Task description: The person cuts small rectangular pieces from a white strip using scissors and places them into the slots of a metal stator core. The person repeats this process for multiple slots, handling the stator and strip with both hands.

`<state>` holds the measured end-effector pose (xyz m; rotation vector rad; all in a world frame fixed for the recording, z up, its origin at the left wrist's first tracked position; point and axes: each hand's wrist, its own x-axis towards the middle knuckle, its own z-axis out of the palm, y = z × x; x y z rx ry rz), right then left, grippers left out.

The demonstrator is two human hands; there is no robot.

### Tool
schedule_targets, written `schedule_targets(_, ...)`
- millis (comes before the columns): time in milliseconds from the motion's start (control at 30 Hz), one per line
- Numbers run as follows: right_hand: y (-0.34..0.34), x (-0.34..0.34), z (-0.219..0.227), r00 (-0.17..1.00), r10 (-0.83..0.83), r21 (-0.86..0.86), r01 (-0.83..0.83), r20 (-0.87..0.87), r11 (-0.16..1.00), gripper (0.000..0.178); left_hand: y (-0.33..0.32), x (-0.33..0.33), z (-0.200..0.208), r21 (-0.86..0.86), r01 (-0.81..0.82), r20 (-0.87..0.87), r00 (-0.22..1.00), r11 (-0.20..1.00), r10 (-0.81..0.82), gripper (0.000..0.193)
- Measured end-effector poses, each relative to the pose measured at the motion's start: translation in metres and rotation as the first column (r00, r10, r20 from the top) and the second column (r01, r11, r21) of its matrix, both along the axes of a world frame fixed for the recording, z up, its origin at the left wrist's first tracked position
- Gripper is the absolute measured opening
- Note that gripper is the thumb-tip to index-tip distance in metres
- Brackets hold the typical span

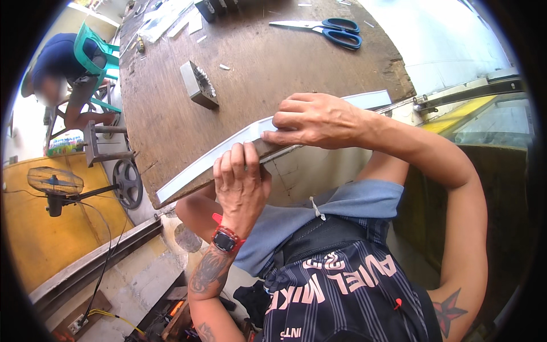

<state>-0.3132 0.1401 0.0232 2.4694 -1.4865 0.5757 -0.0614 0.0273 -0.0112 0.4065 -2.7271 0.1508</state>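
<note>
A long white strip (196,169) lies along the near edge of a worn wooden table (250,74), with a slight bend or kink near its middle. My left hand (238,174) has its fingers curled over the strip at that middle part, its thumb mostly hidden at the table's edge. Just right of it, my right hand (316,119) presses on the strip with bent fingers and thumb close together. Past the hands stands a small metal block with a jagged side (198,85). Farther back lie scissors with dark blue handles (342,35).
Scraps of white material (165,20) and a dark block (213,8) sit at the table's far side. To the left are a fan (55,181), a black wheel (127,183) and a person bending over (54,60) by a green chair (91,51). A metal rail (473,91) runs at right.
</note>
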Motion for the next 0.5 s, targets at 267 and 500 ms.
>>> schedule_targets(267,-0.041,0.057,0.008,0.992,-0.117,0.029,0.116,0.039,0.993,0.027,-0.035,0.043,0.008,0.006,0.021,0.000,1.000,1.000,-0.021,0.066)
schedule_targets(500,-0.032,0.045,-0.006,1.000,0.006,-0.084,-0.007,-0.016,0.996,0.034,-0.052,0.065,0.005,-0.036,0.076,0.043,0.996,0.996,-0.075,0.082)
